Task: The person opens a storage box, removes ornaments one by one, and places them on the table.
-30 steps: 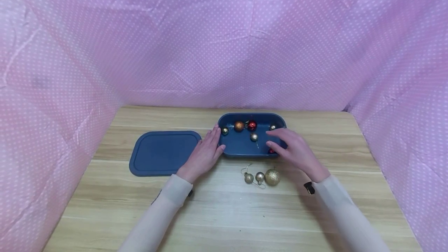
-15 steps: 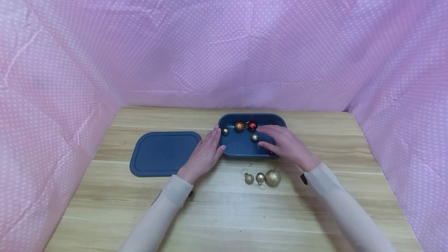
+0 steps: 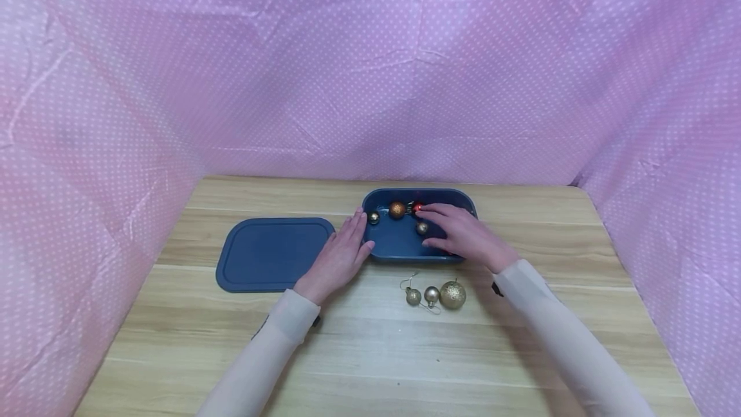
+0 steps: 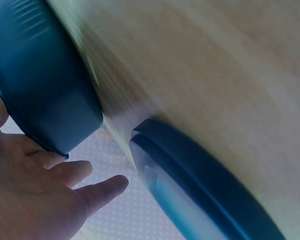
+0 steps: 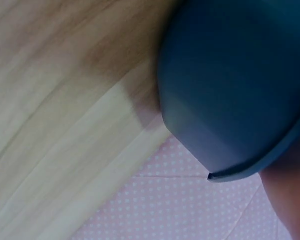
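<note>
A dark blue oval container (image 3: 419,193) stands open at the back middle of the wooden table. Inside lie a small gold ball (image 3: 374,217), an orange glitter ball (image 3: 397,210), a red ball (image 3: 415,206) and another small gold ball (image 3: 422,228). My left hand (image 3: 344,246) rests with straight fingers against the container's left wall (image 4: 40,85). My right hand (image 3: 460,231) reaches into the container with fingers stretched out, its index tip at the red ball; it hides the container's right half. The right wrist view shows the container's outer wall (image 5: 234,90).
The flat blue lid (image 3: 272,253) lies left of the container, beside my left hand. In front of the container lie two small gold balls (image 3: 413,296) (image 3: 431,293) and a larger gold glitter ball (image 3: 453,295). Pink dotted cloth walls (image 3: 370,82) close in the table.
My right hand has moved left and deeper into the container, from its right end to the red ball. The left hand and the balls on the table have stayed put.
</note>
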The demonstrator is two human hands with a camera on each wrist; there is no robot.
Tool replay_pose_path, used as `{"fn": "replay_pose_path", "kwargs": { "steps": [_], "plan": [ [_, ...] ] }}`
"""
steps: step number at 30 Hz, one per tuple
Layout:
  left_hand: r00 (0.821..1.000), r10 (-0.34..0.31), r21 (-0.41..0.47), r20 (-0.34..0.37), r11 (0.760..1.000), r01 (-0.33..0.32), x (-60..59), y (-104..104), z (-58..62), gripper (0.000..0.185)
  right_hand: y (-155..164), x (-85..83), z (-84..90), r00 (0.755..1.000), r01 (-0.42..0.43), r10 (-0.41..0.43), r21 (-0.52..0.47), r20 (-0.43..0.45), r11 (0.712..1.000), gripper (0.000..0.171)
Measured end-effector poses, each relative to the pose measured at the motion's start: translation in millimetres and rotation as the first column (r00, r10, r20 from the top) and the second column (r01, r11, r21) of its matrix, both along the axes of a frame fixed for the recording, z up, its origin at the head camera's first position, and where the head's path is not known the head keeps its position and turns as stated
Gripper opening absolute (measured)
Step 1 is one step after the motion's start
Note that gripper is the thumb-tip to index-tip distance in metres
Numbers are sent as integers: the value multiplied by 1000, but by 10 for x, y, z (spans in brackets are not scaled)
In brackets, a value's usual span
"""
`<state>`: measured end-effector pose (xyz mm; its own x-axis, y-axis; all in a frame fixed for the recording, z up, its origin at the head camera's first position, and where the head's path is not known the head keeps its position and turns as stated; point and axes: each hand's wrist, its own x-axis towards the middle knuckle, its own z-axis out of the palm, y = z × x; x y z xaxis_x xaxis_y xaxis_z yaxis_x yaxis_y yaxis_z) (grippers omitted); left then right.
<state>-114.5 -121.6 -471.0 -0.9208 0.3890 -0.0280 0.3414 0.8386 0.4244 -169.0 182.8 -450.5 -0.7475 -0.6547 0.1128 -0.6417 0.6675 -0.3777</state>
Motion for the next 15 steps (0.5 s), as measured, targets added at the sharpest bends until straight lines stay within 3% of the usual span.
{"fn": "replay_pose_path", "kwargs": {
  "steps": [15],
  "plan": [
    [1000,14,3,1,1000,-14,44,21,15,68,-100,-96,-75,999,6,-7,25,48,1000,60]
  ]
}}
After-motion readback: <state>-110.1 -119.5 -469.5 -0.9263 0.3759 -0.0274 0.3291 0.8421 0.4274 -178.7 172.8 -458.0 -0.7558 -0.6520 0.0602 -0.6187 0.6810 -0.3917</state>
